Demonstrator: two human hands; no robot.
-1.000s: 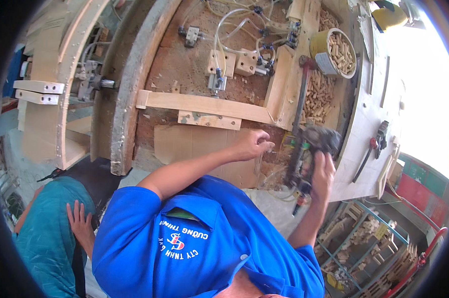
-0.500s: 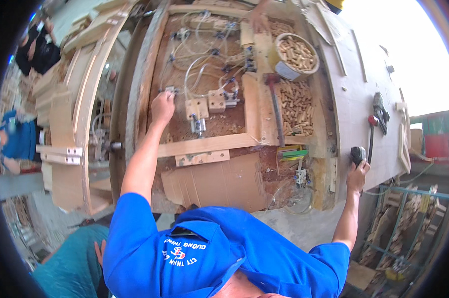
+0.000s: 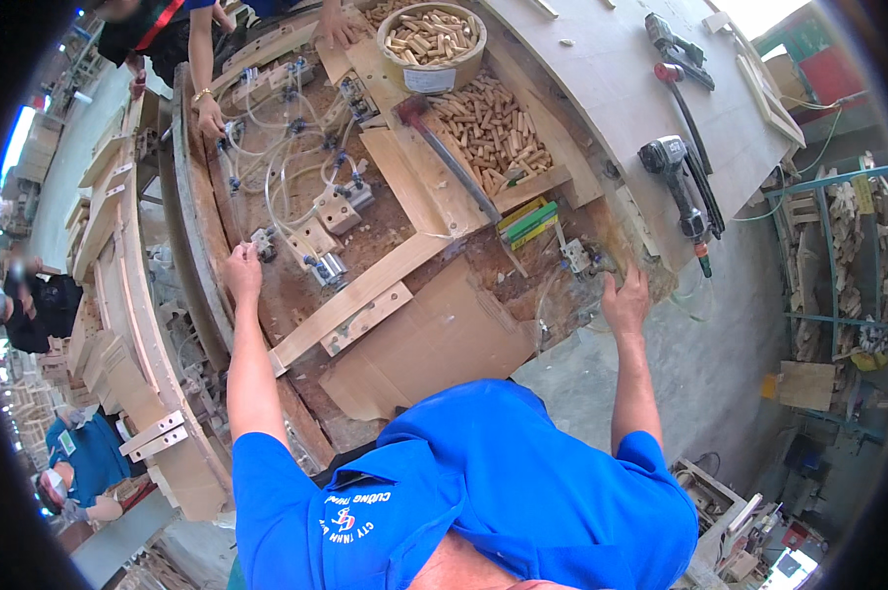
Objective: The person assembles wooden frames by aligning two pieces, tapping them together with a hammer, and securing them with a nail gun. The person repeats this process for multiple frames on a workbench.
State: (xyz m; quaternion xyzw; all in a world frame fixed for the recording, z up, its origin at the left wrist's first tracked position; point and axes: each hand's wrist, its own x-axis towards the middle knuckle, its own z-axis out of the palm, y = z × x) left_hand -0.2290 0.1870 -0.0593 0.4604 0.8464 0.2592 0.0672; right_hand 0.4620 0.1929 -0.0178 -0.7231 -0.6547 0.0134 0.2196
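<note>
My left hand (image 3: 244, 275) is closed at the left inner edge of the wooden-framed bed, its fingertips on a small metal pneumatic valve (image 3: 263, 243). Clear air hoses (image 3: 285, 187) loop from there to several small cylinders and drilled wooden blocks (image 3: 313, 239). My right hand (image 3: 626, 300) is empty, fingers apart, over the bench's near right corner. Just left of it sits another small valve (image 3: 576, 258) with a hose. A black and grey air tool (image 3: 672, 172) lies on the pale board to the right, apart from my hand.
A tub of wooden dowels (image 3: 432, 49) stands above a tray of loose dowels (image 3: 493, 133). A hammer (image 3: 444, 152) lies across the frame. Cardboard (image 3: 429, 339) covers the near side. A second air tool (image 3: 678, 49) rests farther back. A co-worker's hand (image 3: 209, 116) reaches in at far left.
My right hand has let go of the air tool and moved left to the bench corner. My left hand stays at the valve. The view has turned, and a co-worker's arm now reaches in at far left.
</note>
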